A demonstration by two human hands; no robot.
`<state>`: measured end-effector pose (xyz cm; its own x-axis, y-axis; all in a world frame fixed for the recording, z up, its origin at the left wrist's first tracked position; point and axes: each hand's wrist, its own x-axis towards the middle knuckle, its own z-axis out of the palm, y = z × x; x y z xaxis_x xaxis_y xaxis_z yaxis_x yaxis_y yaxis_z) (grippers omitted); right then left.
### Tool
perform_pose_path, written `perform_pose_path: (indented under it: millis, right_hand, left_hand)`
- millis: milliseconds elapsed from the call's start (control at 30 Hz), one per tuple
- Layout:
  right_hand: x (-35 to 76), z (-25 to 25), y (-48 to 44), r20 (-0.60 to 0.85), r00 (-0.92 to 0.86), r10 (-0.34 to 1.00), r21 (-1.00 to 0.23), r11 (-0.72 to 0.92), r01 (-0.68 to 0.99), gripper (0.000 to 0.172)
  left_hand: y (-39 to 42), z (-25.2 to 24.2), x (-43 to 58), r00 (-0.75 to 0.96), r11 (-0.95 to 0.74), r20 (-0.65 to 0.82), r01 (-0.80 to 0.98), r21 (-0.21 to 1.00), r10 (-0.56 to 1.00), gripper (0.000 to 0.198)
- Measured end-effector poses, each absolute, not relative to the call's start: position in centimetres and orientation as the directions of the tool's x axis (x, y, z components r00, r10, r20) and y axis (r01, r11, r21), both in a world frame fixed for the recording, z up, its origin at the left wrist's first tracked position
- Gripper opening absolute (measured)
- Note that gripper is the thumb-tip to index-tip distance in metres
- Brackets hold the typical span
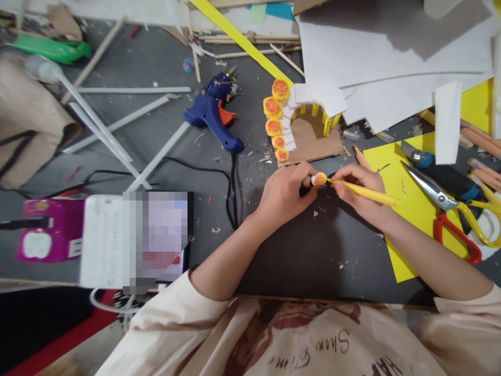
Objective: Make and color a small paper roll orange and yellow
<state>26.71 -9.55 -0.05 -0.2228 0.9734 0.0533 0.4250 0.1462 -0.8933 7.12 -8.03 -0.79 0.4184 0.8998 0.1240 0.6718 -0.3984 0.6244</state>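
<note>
Left hand pinches a small orange-topped roll. Right hand grips a yellow pencil, its tip apparently touching the roll. The cardboard model sits at 12 o'clock.

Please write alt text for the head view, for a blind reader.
Two bare hands meet over a dark table: the left hand pinches a small orange-and-white piece, and the right hand touches it with a yellow stick. A blue glue gun and a cardboard model lie beyond.

Glossy blue plastic glue gun, matt yellow paper sheet, shiny metal scissor blades, matt brown cardboard base
</note>
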Motion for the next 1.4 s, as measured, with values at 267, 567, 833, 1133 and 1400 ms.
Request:
perform_pose_path:
  millis: [267,567,833,1133,1400]
  right_hand:
    - [26.61,0.01,-9.46,0.112,-0.239,0.965,-0.876,0.209,0.435,0.017]
    - [26.6,0.01,-9.35,0.131,-0.248,0.96,-0.867,0.233,0.441,0.016]
    - [26.58,0.01,-9.42,0.098,-0.229,0.968,-0.879,0.193,0.437,0.019]
    - [26.52,0.03,-9.49,0.065,-0.181,0.981,-0.915,0.131,0.382,0.02]
    - [26.67,-0.05,-9.45,0.118,-0.237,0.964,-0.879,0.213,0.427,0.014]
  left_hand:
    - [-8.03,-0.82,7.12,0.415,-0.415,0.16,0.648,0.639,0.896,0.011]
    - [-7.97,-0.76,7.09,0.416,-0.403,0.138,0.662,0.631,0.899,0.012]
    - [-7.97,-0.96,7.08,0.416,-0.437,0.196,0.63,0.642,0.888,0.012]
    - [-7.99,-0.98,7.08,0.415,-0.446,0.213,0.619,0.646,0.884,0.014]
    - [-7.99,-1.17,7.02,0.42,-0.469,0.243,0.601,0.648,0.874,0.015]
